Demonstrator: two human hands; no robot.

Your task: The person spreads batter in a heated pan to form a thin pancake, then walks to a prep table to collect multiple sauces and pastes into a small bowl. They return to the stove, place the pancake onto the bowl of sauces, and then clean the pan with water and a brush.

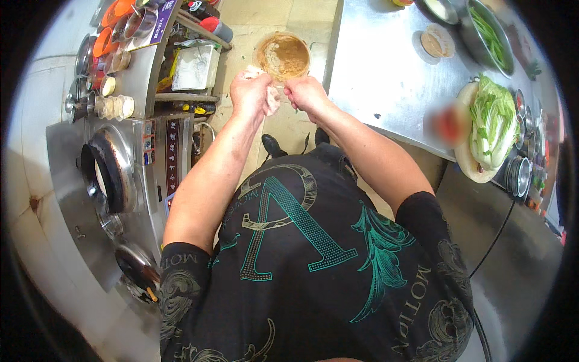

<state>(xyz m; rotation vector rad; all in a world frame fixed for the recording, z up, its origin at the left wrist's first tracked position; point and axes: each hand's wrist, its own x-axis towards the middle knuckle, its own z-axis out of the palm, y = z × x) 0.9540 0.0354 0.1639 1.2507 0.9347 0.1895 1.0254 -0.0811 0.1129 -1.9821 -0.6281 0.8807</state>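
Note:
Both my hands are stretched out in front of me, at the near rim of a round tub [284, 55] with a brown, paste-like or powdery substance in it. My left hand [251, 92] is closed on a crumpled pale cloth [272, 100], which sticks out on both sides of the fingers. My right hand [305, 94] is closed at the tub's lower right edge; a small dark bit shows below the fingers, and whether it grips the rim or a utensil cannot be told.
A steel table [375, 59] on the right bears a Chinese cabbage [493, 122] on a round board and a bowl of green vegetables [491, 40]. Left stand a shelf with a white container [193, 67], seasoning tubs [118, 107] and a wok [108, 172].

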